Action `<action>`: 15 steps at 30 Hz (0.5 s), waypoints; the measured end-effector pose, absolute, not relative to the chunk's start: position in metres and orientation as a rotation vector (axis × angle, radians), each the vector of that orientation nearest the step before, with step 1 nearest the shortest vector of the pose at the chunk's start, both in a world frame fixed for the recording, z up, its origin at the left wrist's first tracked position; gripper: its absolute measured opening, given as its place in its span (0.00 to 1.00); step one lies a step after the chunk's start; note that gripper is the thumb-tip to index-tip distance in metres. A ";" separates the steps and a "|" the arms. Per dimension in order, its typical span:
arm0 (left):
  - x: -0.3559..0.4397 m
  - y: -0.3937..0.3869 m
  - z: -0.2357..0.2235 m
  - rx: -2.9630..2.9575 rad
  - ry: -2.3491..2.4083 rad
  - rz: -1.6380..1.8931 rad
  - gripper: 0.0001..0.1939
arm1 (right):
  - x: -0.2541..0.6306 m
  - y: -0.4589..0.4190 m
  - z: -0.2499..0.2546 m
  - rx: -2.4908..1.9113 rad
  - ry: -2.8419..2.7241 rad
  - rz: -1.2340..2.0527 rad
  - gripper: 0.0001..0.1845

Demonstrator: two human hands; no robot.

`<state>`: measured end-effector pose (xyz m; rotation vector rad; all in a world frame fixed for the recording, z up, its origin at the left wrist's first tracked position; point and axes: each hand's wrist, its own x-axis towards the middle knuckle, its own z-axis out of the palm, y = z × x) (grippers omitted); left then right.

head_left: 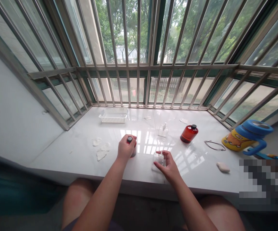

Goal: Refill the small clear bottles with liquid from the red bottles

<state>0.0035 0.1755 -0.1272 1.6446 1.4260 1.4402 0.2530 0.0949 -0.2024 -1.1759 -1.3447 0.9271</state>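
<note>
My left hand [124, 149] is wrapped round a red bottle with a black cap [133, 151], which stands on the white sill; the cap shows between thumb and fingers. To its right, my right hand [169, 166] grips a small clear bottle [158, 158] between thumb and fingers, low at the sill's front. Behind that, a second clear bottle [163, 131] stands apart from both hands. Farther right is another red bottle [189, 134] with a black cap, not touched. My fingers hide much of both held bottles.
A white perforated basket [113, 116] sits at the back left. Crumpled white pieces [102, 150] lie left of my hands. On the right are a thin looped cord [214, 145], a blue-and-yellow mug [242, 136] and a pale folded item [223, 167]. Metal bars [151, 68] edge the sill.
</note>
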 end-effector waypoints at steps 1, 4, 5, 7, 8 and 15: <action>0.003 0.176 -0.127 1.657 1.420 1.438 0.16 | 0.253 0.095 -0.204 -1.174 -1.335 0.935 0.29; 0.000 0.178 -0.128 1.750 1.424 1.425 0.18 | 0.252 0.095 -0.207 -1.174 -1.346 0.939 0.28; -0.001 0.179 -0.128 1.794 1.429 1.412 0.18 | 0.252 0.095 -0.208 -1.168 -1.345 0.941 0.29; -0.004 0.181 -0.127 1.864 1.434 1.382 0.19 | 0.252 0.096 -0.210 -1.150 -1.335 0.947 0.28; -0.005 0.182 -0.127 1.881 1.435 1.371 0.20 | 0.252 0.097 -0.211 -1.141 -1.328 0.947 0.28; -0.012 0.179 -0.122 1.879 1.425 1.319 0.19 | 0.255 0.099 -0.211 -1.172 -1.421 0.877 0.24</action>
